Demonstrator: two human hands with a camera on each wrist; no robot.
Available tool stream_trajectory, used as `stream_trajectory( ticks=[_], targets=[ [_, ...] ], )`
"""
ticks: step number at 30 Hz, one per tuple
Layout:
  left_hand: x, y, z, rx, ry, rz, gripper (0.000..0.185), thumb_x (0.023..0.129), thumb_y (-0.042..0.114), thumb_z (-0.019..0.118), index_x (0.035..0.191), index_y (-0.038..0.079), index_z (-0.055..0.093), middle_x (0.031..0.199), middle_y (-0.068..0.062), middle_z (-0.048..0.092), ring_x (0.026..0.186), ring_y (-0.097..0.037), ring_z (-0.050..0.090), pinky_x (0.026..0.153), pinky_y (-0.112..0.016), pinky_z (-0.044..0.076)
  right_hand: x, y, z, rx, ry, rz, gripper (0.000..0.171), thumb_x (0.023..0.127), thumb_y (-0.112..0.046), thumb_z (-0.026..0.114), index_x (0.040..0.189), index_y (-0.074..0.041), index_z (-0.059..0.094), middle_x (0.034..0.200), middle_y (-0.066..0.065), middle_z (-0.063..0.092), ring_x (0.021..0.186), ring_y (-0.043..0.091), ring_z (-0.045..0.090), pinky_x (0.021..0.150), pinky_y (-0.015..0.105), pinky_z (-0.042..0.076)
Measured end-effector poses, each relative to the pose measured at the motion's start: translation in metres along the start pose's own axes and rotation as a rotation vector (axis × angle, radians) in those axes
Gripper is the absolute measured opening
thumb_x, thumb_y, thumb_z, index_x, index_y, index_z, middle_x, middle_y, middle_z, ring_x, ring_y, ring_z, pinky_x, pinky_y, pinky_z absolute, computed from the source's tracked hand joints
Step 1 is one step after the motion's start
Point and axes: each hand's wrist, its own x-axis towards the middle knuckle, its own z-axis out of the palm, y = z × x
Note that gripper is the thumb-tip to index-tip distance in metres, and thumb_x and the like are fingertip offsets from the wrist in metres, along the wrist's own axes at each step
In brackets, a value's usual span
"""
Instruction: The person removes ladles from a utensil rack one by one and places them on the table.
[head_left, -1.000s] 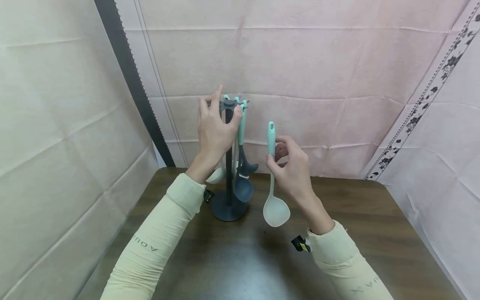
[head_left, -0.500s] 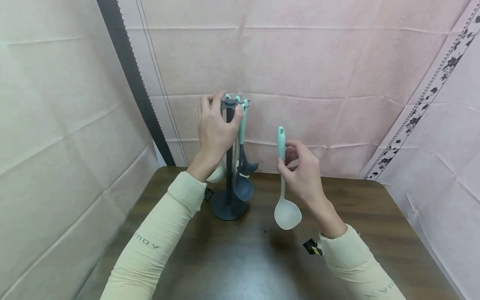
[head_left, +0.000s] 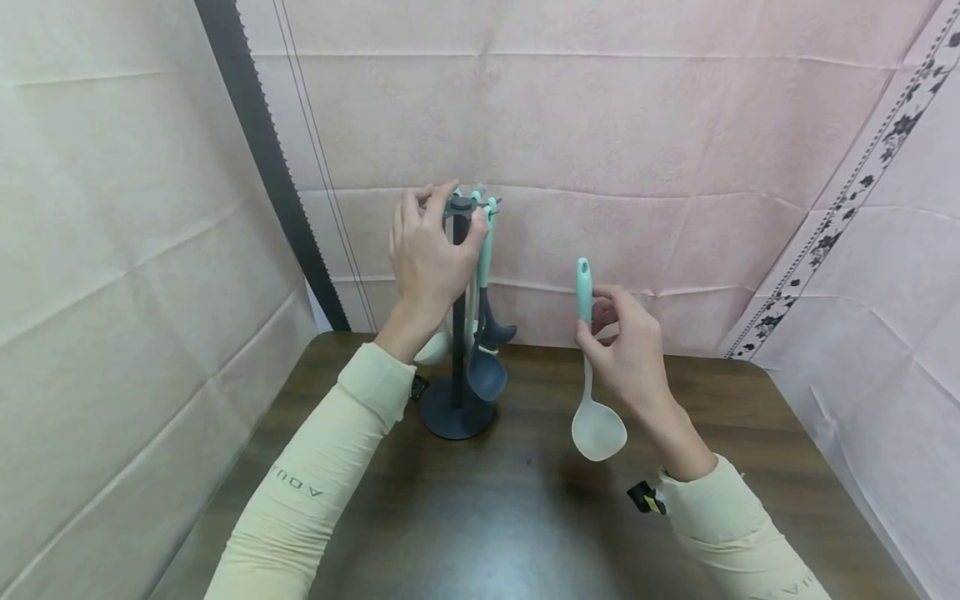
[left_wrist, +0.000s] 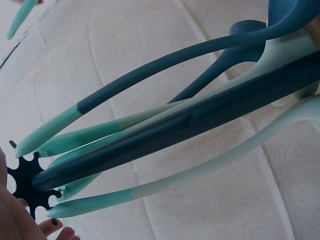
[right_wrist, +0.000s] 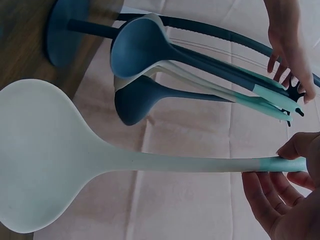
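A dark grey utensil stand (head_left: 457, 408) rises from the brown table (head_left: 480, 517), its pole (left_wrist: 170, 127) topped by a notched black hanger disc (left_wrist: 25, 185). Several spoons and ladles (head_left: 486, 367) with mint handles hang from it. My left hand (head_left: 427, 254) grips the stand's top with curled fingers. To the right, my right hand (head_left: 626, 354) pinches the mint handle of a white ladle (head_left: 597, 429), which hangs bowl-down above the table. In the right wrist view the white ladle (right_wrist: 45, 155) fills the foreground, with the thumb and fingers (right_wrist: 295, 150) on its handle.
Pink and cream cloth walls (head_left: 600, 167) close in the table on three sides. A dark strip (head_left: 262, 158) runs down the left corner. The tabletop in front of the stand and under the ladle is bare wood.
My right hand has carried the white ladle rightward and slightly down, away from the stand. My left hand stays on the stand's top.
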Motion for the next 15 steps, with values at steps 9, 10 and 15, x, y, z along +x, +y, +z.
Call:
stream_trajectory(
  ticks=[9, 10, 15],
  targets=[
    [0.001, -0.002, 0.0, -0.003, 0.026, 0.02, 0.062, 0.095, 0.056, 0.054, 0.143, 0.02, 0.068, 0.139, -0.009, 0.057, 0.122, -0.028, 0.051, 0.101, -0.045, 0.041, -0.003, 0.008, -0.009, -0.033, -0.004, 0.0, 0.035, 0.089, 0.0, 0.073, 0.123, -0.002, 0.065, 0.093, 0.009, 0.066, 0.078, 0.019, 0.068, 0.062, 0.009, 0.052],
    [0.001, -0.002, 0.0, -0.005, 0.027, 0.023, 0.062, 0.095, 0.056, 0.054, 0.143, 0.02, 0.068, 0.139, -0.009, 0.057, 0.122, -0.028, 0.051, 0.101, -0.045, 0.041, -0.004, 0.009, -0.01, -0.038, -0.002, 0.0, 0.035, 0.089, 0.001, 0.073, 0.123, -0.002, 0.065, 0.094, 0.009, 0.067, 0.078, 0.02, 0.068, 0.062, 0.009, 0.052],
    [0.001, -0.004, -0.001, -0.019, 0.029, 0.026, 0.062, 0.095, 0.056, 0.055, 0.142, 0.019, 0.069, 0.138, -0.009, 0.057, 0.123, -0.027, 0.053, 0.099, -0.043, 0.044, -0.005, 0.014, -0.015, -0.05, 0.004, 0.008, 0.037, 0.089, 0.002, 0.073, 0.125, -0.002, 0.064, 0.094, 0.009, 0.067, 0.079, 0.02, 0.068, 0.061, 0.009, 0.051]
  ],
)
